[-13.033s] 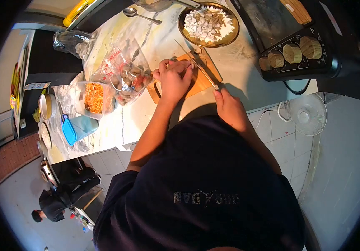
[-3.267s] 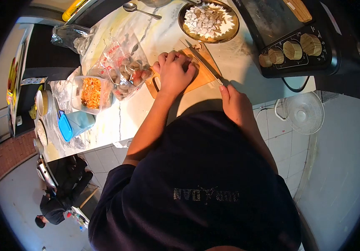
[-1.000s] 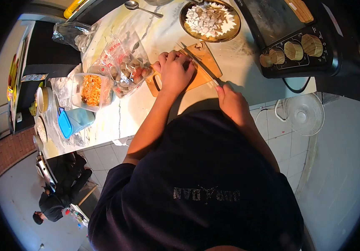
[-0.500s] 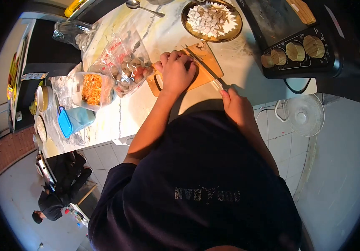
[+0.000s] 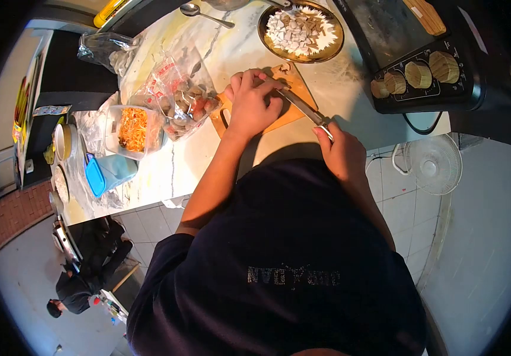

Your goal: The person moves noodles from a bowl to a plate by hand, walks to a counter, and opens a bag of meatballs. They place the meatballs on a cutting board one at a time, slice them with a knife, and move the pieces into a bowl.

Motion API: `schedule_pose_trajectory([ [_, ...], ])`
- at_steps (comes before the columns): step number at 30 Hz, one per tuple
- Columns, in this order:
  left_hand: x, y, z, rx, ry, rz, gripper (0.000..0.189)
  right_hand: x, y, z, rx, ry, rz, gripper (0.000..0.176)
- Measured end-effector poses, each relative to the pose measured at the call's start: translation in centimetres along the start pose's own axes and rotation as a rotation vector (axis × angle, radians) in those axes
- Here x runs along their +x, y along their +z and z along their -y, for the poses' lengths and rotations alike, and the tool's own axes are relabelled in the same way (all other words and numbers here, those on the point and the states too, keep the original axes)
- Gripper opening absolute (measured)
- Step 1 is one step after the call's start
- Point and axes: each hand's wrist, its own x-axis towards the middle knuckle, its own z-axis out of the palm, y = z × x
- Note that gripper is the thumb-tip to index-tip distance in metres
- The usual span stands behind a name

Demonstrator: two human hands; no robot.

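My right hand point(image 5: 343, 153) is closed around the handle of a knife point(image 5: 303, 107). Its blade slants up and left across an orange-brown cutting board point(image 5: 291, 120), the tip end beside my left fingers. My left hand point(image 5: 250, 105) is over the middle of the board, fingers bent and drawn together near the blade. Whatever lies beneath those fingertips is hidden. Small brown scraps point(image 5: 283, 69) sit at the board's far edge. To the left, a clear plastic bag point(image 5: 187, 104) of roundish brown and reddish pieces touches the board.
Behind the board stands a plate point(image 5: 300, 32) of pale cut cubes. A black oven point(image 5: 427, 80) with wooden-looking knobs borders the right. Leftward are a tub of orange shreds point(image 5: 132, 129), a blue-lidded container point(image 5: 110, 175) and a spoon point(image 5: 206, 15). Another person point(image 5: 77, 291) appears lower left.
The knife has shifted right and toward me, so its tip no longer reaches past my left fingers. My left fingertips have changed pose, now close beside the blade's end.
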Motion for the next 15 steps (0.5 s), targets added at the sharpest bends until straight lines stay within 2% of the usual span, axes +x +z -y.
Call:
schedule_pose_trajectory([
  [7,0.1,0.0,-0.2,0.048,0.039,-0.014,0.028,-0.1,0.1,0.0,0.011,-0.037,-0.010,0.036],
  [9,0.2,-0.5,-0.1,-0.026,-0.064,-0.062,0.031,0.1,0.1,0.0,0.014,-0.032,-0.015,0.036],
  [12,0.3,-0.8,1.5,0.028,-0.062,-0.103,0.031,0.5,0.2,-0.5,0.041,0.033,-0.035,0.037],
  [15,0.5,-1.3,2.8,0.040,-0.007,-0.029,0.029,1.1,-0.1,-0.5,0.042,0.070,-0.046,0.038],
])
